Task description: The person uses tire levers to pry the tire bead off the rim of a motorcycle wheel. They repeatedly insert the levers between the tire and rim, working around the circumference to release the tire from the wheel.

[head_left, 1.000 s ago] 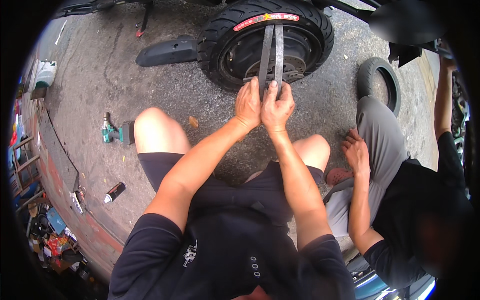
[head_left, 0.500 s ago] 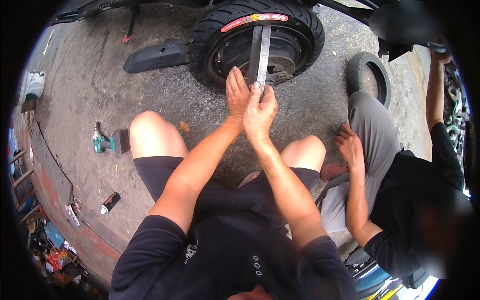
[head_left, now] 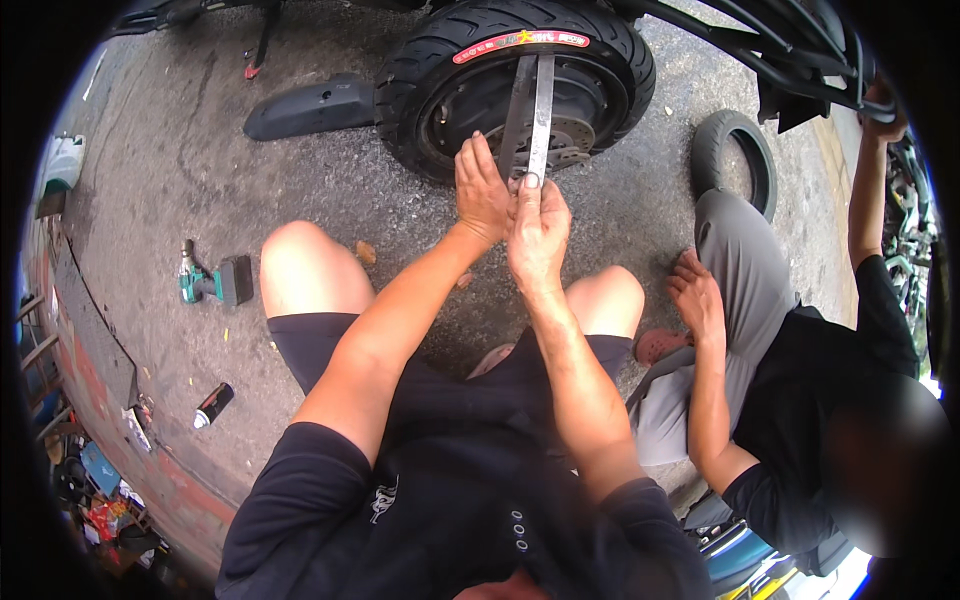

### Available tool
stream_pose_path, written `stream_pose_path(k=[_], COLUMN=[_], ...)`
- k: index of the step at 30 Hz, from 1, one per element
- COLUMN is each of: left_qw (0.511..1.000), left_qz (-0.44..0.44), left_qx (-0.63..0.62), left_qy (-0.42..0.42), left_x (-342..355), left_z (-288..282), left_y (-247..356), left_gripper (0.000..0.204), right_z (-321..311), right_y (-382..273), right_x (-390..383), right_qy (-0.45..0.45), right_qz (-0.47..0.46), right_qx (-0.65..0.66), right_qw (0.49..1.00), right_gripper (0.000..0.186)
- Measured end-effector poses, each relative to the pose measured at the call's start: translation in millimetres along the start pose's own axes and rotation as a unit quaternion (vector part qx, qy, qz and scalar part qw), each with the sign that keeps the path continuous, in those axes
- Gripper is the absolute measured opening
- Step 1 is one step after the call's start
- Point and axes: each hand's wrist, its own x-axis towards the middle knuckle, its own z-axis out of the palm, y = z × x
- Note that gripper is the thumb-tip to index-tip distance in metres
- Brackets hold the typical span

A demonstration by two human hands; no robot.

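A black tyre with a red label band stands on a wheel with a brake disc. Two flat metal bars lie across the wheel, their far ends at the tyre's inner edge: a bright tyre lever and a darker bar just left of it. My right hand is closed round the near end of the bright lever, thumb on top. Close against the darker bar's near end is my left hand, fingers stretched out toward the wheel; its thumb and palm are hidden.
A green cordless impact wrench and a spray can lie on the ground at left. A dark mudguard extends beside the tyre. Right, a loose tyre lies near a crouching person, whose raised hand touches a black frame.
The near end of the bright lever has swung slightly right with my right hand, and the gap between the bars is wider. My left hand stays beside them, fingers still extended.
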Motion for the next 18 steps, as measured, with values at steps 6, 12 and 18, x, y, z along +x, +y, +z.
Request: stream_pose_path(k=[6, 12, 18], left_qw=[0.999, 0.999, 0.999], left_qz=[-0.014, -0.013, -0.003], left_qx=[-0.015, -0.007, -0.016], left_qy=[-0.025, -0.037, -0.028], left_x=[2, 0, -3], left_z=[-8, -9, -8], left_y=[2, -6, -1], left_gripper=[0.101, 0.104, 0.104], right_z=[-28, -35, 0], right_y=[5, -7, -4], right_x=[10, 1, -15], right_qy=[-0.028, -0.032, 0.039], right_qz=[0.002, -0.002, -0.040], right_qx=[-0.029, -0.067, -0.080], right_qw=[0.999, 0.997, 0.995], right_gripper=[0.029, 0.029, 0.029])
